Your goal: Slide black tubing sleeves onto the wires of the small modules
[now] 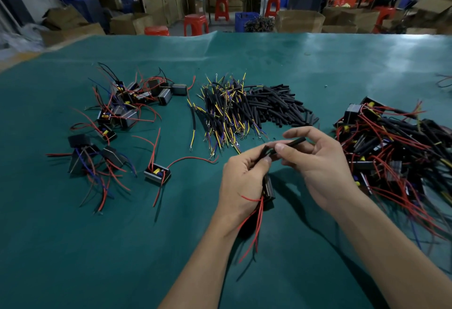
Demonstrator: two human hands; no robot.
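over the green mat, close to the body: both hands threading a sleeve onto a module's wires.

left hand [241,176] grips a small module [268,187], red leads dangling below, and pinches its wire ends up top; right hand [315,162] pinches a black sleeve [292,143] at its near end, mouth meeting those ends (the exact entry is hidden by fingers). likely slips: a strand catching the sleeve's lip and folding back, or the sleeve bending under the pinch. farther out lie the loose sleeve pile [281,107], bare modules [129,108] left, finished tangle [391,145] right. beyond the table, a blue crate [243,20] holds dark wiring; cardboard boxes' [299,20] contents can't be seen.
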